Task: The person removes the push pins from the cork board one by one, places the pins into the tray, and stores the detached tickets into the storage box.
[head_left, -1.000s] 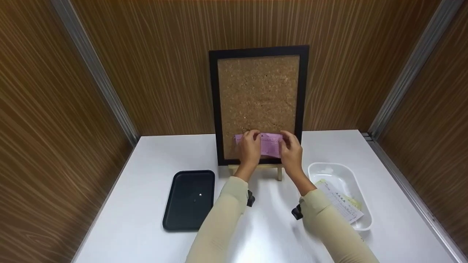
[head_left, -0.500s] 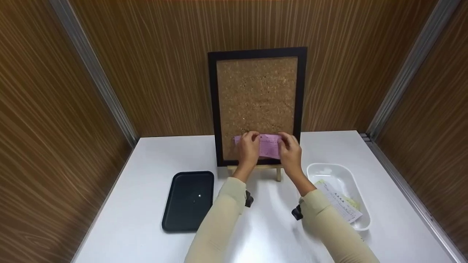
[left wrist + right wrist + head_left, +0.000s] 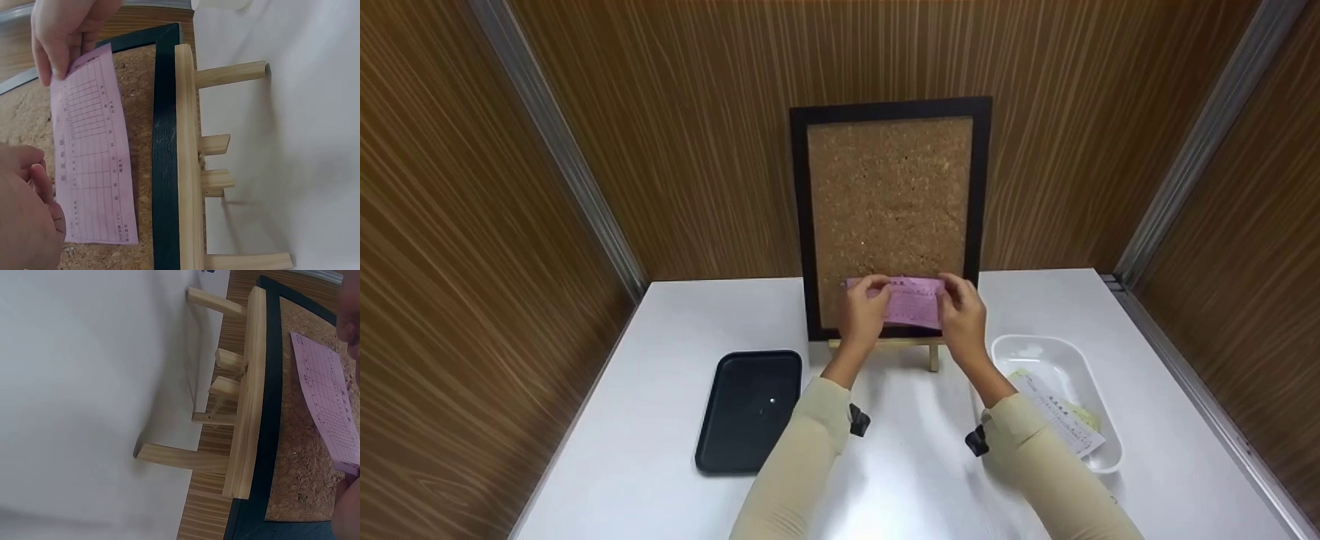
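A pink printed paper slip (image 3: 915,301) lies against the lower part of a black-framed cork board (image 3: 892,187), its long side level. My left hand (image 3: 862,311) holds it at the upper edge, toward its left end, with thumb and fingertips together; in the left wrist view the left hand (image 3: 28,197) covers part of that edge. My right hand (image 3: 962,311) pinches the slip's right end, as the left wrist view also shows, with the right hand's thumb (image 3: 59,59) over the paper. In the right wrist view the slip (image 3: 326,396) bends slightly away from the cork.
The board stands on a wooden easel (image 3: 188,157) against the wood-patterned back wall. A black tray (image 3: 746,420) with small pieces in it sits to the left. To the right, a white dish (image 3: 1099,390) holds a white printed slip (image 3: 1054,412) and yellow paper (image 3: 1081,415).
My left hand has shifted slightly left and down along the slip, uncovering more of it. The right hand has moved slightly right and down. Both still hold the slip against the board.
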Demonstrator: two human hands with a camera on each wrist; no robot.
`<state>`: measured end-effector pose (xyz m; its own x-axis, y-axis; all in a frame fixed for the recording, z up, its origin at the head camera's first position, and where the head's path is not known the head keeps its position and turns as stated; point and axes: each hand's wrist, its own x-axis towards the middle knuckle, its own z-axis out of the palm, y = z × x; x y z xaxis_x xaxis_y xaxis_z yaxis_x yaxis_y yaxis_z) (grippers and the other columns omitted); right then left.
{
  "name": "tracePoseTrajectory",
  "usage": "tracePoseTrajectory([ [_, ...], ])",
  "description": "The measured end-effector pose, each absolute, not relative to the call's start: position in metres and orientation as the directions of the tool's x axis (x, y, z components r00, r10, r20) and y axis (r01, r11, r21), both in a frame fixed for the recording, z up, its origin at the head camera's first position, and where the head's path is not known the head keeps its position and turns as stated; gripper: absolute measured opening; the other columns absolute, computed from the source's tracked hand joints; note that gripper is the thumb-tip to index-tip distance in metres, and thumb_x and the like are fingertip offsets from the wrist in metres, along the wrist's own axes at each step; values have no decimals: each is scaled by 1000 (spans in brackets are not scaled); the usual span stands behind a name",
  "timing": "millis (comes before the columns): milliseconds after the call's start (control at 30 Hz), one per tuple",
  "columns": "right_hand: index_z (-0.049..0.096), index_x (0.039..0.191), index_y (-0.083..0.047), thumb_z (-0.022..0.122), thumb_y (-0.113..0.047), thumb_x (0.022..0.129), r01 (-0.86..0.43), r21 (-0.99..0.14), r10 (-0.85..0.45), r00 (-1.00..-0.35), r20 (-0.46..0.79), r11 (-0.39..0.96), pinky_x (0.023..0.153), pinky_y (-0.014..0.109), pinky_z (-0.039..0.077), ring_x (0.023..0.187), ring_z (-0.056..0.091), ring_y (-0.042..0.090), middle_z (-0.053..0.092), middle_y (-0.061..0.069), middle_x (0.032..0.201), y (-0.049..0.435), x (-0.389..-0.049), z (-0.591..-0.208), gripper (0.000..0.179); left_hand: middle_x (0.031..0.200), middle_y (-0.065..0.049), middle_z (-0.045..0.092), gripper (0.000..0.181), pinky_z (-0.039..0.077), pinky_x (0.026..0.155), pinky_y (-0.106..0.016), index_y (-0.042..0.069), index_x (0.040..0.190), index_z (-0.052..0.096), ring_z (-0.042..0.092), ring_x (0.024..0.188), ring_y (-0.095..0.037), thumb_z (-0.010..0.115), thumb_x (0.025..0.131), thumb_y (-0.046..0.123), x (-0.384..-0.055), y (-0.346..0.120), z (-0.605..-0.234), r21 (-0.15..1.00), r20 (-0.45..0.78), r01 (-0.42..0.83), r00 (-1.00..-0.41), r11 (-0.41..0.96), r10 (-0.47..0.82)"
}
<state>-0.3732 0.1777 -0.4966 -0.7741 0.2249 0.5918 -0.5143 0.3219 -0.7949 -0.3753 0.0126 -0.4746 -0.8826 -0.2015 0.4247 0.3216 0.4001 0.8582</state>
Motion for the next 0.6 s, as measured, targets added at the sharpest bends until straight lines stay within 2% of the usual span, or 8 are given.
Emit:
tracePoseTrajectory([
  [133, 65, 119, 10, 58, 6, 96, -515, -800, 233, -775, 588, 306, 83, 14, 43, 99, 59, 31, 64, 26, 113, 174, -354, -479, 24, 98, 1, 75, 11, 45, 64, -24, 14, 101, 78, 56, 74, -8, 72, 91, 16, -366, 6, -473, 869, 418, 327, -887, 371, -198],
  [267, 63, 119, 14, 56, 9, 96, -516, -799, 233, -773, 590, 309, 81, 13, 43, 98, 59, 35, 63, 29, 113, 173, -341, -469, 24, 97, 0, 74, 12, 46, 67, -25, 11, 101, 77, 56, 76, -9, 72, 91, 15, -357, -1, -473, 873, 428, 351, -885, 337, -186],
  [367, 63, 121, 11, 56, 5, 98, -490, -822, 241, -794, 559, 291, 82, 12, 43, 100, 59, 30, 63, 27, 116, 179, -346, -477, 25, 96, -2, 74, 12, 47, 70, -25, 9, 101, 77, 57, 79, -10, 72, 91, 13, -350, -6, -473, 876, 435, 369, -882, 311, -180],
  [600, 64, 126, 1, 57, -3, 101, -467, -839, 245, -810, 533, 281, 85, 13, 45, 104, 58, 17, 63, 17, 119, 197, -344, -487, 26, 95, 2, 74, 15, 47, 61, -26, 11, 104, 77, 62, 75, -11, 73, 92, 19, -331, -23, -473, 897, 394, 332, -899, 291, -190],
])
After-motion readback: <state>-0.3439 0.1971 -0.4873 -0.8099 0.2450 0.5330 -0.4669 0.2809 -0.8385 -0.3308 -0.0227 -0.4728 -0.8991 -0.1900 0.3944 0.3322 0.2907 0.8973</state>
